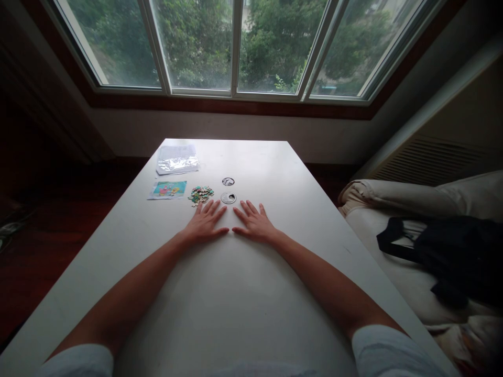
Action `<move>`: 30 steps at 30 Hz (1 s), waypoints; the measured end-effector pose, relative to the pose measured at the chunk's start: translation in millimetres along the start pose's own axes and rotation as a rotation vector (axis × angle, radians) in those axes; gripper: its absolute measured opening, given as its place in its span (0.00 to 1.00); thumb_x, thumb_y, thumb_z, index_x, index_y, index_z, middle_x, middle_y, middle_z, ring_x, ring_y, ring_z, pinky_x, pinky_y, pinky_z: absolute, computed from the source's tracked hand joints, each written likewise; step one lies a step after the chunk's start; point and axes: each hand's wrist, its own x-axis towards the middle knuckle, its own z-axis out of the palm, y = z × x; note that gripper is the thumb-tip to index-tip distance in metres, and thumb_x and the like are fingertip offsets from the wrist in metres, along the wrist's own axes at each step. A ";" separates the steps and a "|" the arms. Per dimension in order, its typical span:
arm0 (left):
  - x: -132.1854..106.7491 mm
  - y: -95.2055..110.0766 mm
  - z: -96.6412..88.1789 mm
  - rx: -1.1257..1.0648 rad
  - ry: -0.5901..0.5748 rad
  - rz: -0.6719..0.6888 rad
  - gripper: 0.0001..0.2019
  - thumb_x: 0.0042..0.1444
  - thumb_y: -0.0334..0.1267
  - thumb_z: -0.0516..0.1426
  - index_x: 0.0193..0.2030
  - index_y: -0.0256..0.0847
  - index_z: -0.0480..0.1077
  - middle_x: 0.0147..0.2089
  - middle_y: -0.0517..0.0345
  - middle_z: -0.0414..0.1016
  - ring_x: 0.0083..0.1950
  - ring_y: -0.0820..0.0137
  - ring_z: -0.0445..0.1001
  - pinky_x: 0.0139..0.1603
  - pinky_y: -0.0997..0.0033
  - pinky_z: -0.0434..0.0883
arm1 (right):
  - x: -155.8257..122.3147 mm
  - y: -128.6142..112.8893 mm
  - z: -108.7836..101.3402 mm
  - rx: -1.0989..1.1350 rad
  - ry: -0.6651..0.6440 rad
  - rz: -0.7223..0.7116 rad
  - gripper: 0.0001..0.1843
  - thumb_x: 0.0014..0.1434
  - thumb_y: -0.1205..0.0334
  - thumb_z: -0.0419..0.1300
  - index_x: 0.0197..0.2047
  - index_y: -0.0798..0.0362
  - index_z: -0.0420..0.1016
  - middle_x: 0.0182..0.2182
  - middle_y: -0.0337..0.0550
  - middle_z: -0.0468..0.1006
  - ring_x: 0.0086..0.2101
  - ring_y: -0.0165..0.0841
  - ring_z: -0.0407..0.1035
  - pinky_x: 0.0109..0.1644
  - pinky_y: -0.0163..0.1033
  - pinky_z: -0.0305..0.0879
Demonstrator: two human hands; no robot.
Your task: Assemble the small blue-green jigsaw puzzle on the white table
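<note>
My left hand [205,222] lies flat on the white table [236,293], fingers spread, holding nothing. Its fingertips are at the near edge of a small heap of jigsaw puzzle pieces [201,194]. My right hand [254,222] rests flat beside it, also spread and with nothing in it. Just beyond the gap between my hands is a round black-and-white disc [228,197], with a second round disc [228,181] behind it. Left of the heap lies a colourful picture sheet [170,189], mostly turquoise with small figures.
A clear plastic bag [177,159] with something pale inside sits at the table's far left corner. Beyond the table are a wall and a window [236,47]. On the right stands a light sofa [369,225] with a dark bag or cloth [463,256] on it.
</note>
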 end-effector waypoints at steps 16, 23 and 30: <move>-0.3 1.9 -1.0 0.011 -0.001 -0.006 0.43 0.62 0.70 0.43 0.77 0.51 0.46 0.80 0.51 0.40 0.79 0.49 0.39 0.75 0.39 0.38 | 0.2 -0.1 0.0 -0.007 0.003 0.000 0.48 0.63 0.24 0.39 0.77 0.42 0.44 0.76 0.50 0.36 0.74 0.50 0.31 0.72 0.69 0.28; -0.2 2.1 -1.8 0.015 0.000 -0.009 0.42 0.62 0.70 0.43 0.77 0.51 0.47 0.80 0.52 0.41 0.79 0.50 0.39 0.75 0.40 0.38 | -0.1 -1.0 -1.2 -0.013 -0.007 0.009 0.49 0.62 0.24 0.38 0.77 0.42 0.43 0.76 0.49 0.36 0.74 0.49 0.31 0.72 0.68 0.28; -1.0 4.2 -2.8 0.012 0.001 -0.016 0.42 0.62 0.69 0.45 0.77 0.51 0.47 0.80 0.52 0.42 0.79 0.49 0.39 0.76 0.40 0.39 | 0.4 0.0 1.2 -0.009 0.026 -0.006 0.47 0.63 0.25 0.41 0.77 0.42 0.47 0.76 0.50 0.39 0.73 0.51 0.34 0.72 0.68 0.30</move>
